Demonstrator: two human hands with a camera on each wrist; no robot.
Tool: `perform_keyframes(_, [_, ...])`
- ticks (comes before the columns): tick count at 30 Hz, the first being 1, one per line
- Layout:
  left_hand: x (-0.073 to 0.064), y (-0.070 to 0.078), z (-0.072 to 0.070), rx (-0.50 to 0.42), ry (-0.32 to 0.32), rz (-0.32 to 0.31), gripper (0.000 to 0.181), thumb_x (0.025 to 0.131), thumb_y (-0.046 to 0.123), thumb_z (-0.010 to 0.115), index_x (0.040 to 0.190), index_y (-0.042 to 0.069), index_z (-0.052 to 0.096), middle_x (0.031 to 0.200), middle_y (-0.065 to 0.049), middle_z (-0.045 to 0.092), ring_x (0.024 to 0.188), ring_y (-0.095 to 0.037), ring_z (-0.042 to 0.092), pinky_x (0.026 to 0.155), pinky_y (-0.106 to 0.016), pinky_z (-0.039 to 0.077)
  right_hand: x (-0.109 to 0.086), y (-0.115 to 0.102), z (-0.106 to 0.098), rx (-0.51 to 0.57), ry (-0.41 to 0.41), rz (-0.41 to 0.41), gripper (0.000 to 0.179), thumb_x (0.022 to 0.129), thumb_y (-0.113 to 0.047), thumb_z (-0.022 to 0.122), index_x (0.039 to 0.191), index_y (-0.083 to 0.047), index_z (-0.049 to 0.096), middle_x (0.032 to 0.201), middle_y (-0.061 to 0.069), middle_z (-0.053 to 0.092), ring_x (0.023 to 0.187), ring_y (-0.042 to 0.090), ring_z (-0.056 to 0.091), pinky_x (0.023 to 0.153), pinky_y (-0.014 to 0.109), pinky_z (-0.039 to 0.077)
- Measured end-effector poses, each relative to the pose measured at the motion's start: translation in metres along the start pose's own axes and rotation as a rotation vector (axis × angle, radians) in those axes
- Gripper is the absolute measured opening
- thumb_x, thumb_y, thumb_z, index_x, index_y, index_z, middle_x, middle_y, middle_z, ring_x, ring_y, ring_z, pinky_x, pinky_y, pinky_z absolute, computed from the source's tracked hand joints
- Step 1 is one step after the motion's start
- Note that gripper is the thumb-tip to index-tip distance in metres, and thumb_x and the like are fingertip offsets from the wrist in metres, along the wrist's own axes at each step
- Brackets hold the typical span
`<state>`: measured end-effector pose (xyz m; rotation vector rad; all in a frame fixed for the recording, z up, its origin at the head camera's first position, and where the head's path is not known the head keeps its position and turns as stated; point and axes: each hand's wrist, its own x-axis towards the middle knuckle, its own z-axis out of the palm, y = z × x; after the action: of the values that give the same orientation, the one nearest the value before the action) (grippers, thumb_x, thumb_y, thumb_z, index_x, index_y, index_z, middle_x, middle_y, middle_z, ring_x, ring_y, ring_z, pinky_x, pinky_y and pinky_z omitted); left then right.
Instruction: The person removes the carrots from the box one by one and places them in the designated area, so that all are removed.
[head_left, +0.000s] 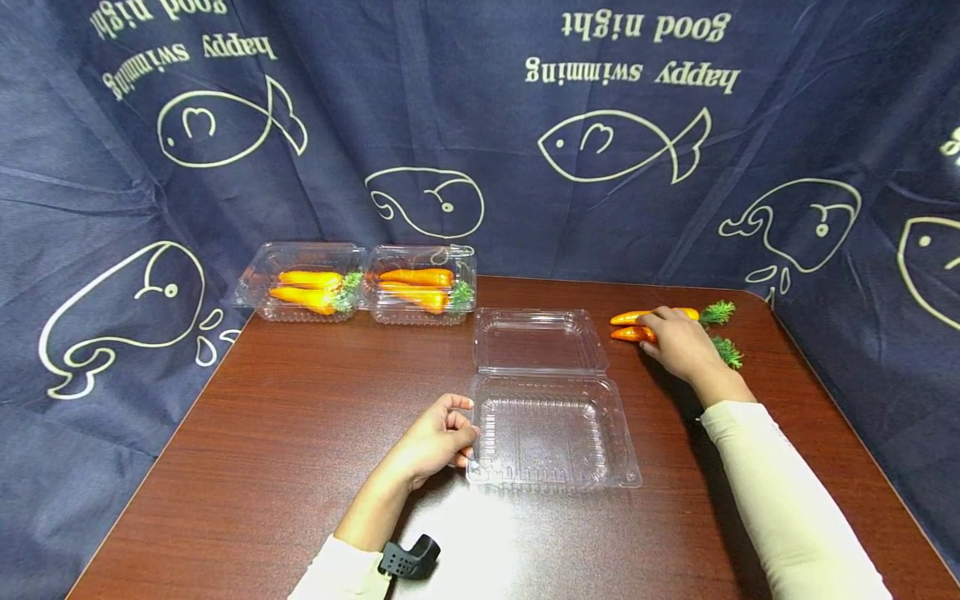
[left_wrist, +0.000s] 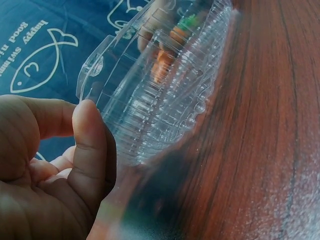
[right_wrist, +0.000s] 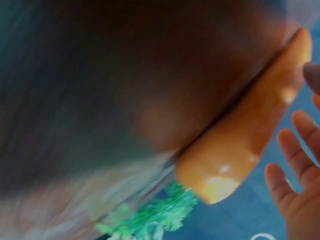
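Left hand [head_left: 442, 437] pinches box [head_left: 543, 433], right hand [head_left: 678, 337] over carrots

Nearest, a dark strap [head_left: 408, 560] rings the left wrist, just before the box's near left corner. The left hand has thumb and fingers closed together on the box's left rim. The box lies open and empty, its lid [head_left: 536, 342] folded back flat on its far side. Right of the lid, the right hand reaches over an orange carrot [head_left: 632, 334] and a yellow carrot [head_left: 628, 317], fingers spread and uncurled; whether it touches either one, I cannot tell. Beyond the box to the left stand two closed boxes side by side: the nearer one [head_left: 423, 319] has two orange carrots inside, the farther one [head_left: 307, 317] two yellow-orange carrots. Behind the boxes hangs a blue curtain [head_left: 465, 100]
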<state>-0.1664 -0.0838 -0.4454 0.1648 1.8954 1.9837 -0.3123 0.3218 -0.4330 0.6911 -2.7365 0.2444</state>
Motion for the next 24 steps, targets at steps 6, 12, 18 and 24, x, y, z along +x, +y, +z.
perform_keyframes(6, [0.0,0.0,0.0,0.002,0.001,0.006,0.044,0.093,-0.007,0.055,0.131,-0.01,0.033,0.078,-0.004,0.051,0.06,-0.01,0.052,0.05,-0.018,0.047,0.011,-0.022,0.004,0.306,0.081,0.01,0.029,0.086,-0.001,0.072,0.114,0.004,0.066,0.11,0.024,0.063,0.106,0.042,0.058,0.092,0.055,0.043])
perform_keyframes(12, [0.0,0.0,0.0,0.008,0.001,-0.004,0.044,0.093,-0.007,0.055,0.131,-0.01,0.034,0.079,-0.004,0.051,0.06,-0.01,0.052,0.051,-0.018,0.048,0.014,-0.039,0.005,0.51,-0.002,0.176,0.034,0.094,-0.01,0.067,0.123,0.006,0.061,0.121,0.025,0.061,0.111,0.041,0.057,0.093,0.054,0.044])
perform_keyframes(18, [0.001,0.0,0.002,-0.001,0.005,0.001,0.044,0.093,-0.007,0.055,0.131,-0.01,0.034,0.078,-0.004,0.051,0.059,-0.01,0.051,0.05,-0.018,0.047,0.012,-0.048,0.011,0.636,-0.084,0.317,0.035,0.097,-0.013,0.062,0.125,0.007,0.058,0.106,0.023,0.067,0.089,0.029,0.063,0.074,0.035,0.052])
perform_keyframes(24, [0.002,-0.002,0.001,-0.01,-0.003,0.007,0.044,0.093,-0.007,0.055,0.131,-0.011,0.033,0.077,-0.003,0.051,0.058,-0.009,0.052,0.049,-0.017,0.047,0.012,-0.05,0.011,0.803,-0.167,0.398,0.037,0.099,-0.009,0.058,0.129,0.012,0.052,0.099,0.023,0.065,0.084,0.024,0.064,0.068,0.035,0.057])
